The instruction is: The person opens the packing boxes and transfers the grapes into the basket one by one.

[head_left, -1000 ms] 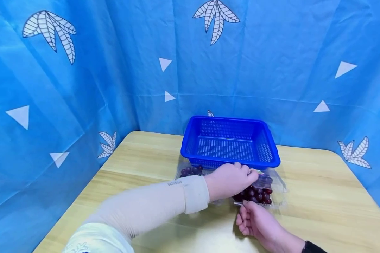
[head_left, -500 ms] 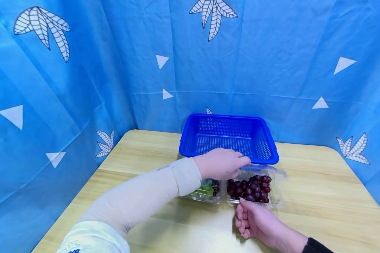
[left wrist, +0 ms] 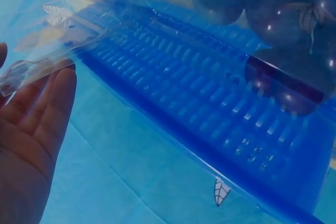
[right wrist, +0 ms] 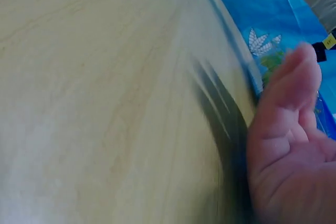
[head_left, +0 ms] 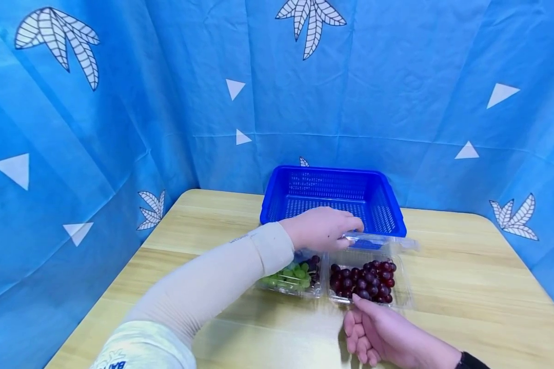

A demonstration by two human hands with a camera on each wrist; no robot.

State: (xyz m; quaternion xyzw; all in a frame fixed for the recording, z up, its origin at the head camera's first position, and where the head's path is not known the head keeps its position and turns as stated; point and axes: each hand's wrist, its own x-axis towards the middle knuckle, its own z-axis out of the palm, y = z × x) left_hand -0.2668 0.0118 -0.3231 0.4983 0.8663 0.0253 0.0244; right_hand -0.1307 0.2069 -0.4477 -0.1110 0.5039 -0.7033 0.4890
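Plainly, the lid (head_left: 383,239) is the weak spot: the left grip (head_left: 323,228), closed to a pinch, has hold of its thin edge, and that clear plastic could slip free and flop down over the dark grapes (head_left: 371,279). They lie in a clear box (head_left: 402,288) on the bench (head_left: 480,266), just in front of the blue basket (head_left: 384,218), with the lid raised behind them. The right grip (head_left: 380,328) is loosely curled and has hold of nothing I can see; its thumb is at the box's near edge, though I cannot tell whether it presses there. If it doesn't, a pull on the lid could drag or tip the flimsy box, spilling fruit. The second box (head_left: 304,293), with green grapes (head_left: 288,277), sits just beside it and could get knocked too.
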